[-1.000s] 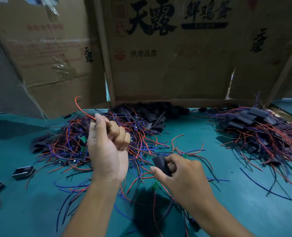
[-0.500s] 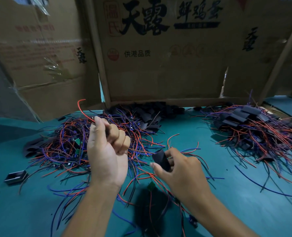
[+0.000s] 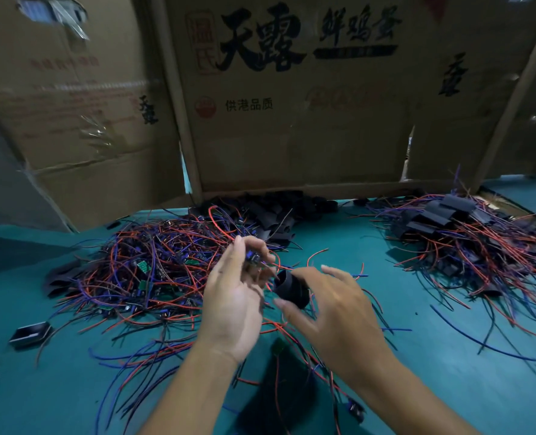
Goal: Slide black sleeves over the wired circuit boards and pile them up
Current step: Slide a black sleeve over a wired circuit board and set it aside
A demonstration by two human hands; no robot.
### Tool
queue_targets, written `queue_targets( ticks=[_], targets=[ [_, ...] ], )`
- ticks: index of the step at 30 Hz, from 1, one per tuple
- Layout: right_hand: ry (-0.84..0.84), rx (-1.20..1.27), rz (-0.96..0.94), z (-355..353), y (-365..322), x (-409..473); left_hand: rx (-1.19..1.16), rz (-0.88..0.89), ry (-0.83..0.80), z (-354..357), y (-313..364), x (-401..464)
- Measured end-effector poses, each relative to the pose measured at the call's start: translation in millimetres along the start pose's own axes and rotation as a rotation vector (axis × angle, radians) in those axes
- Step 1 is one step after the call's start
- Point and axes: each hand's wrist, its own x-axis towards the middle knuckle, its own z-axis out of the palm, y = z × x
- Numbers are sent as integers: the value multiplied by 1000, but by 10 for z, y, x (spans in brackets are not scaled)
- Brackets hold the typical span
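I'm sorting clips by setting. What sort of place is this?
Probably a small hand-assembly workshop: a teal worktable heaped with loose wired circuit boards, a pile of sleeved ones, and flattened cardboard boxes screening the back.

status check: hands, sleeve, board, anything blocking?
Left hand pinches a wired circuit board, wires trailing. Right hand holds a black sleeve, open end toward the board; not yet on. Loose wire tangle beneath, nothing between them.

Dim light, motion blur, wide-angle edge distortion
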Motion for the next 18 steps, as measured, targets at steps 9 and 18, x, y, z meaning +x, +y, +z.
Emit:
queue_targets(
  ticks=[9,18],
  targets=[
    [6,78,26,-115,59,50,179,-35,31,40,-121,-50],
    [2,88,-10,-105,81,39,171,20,1,3,-183,-55]
  ],
)
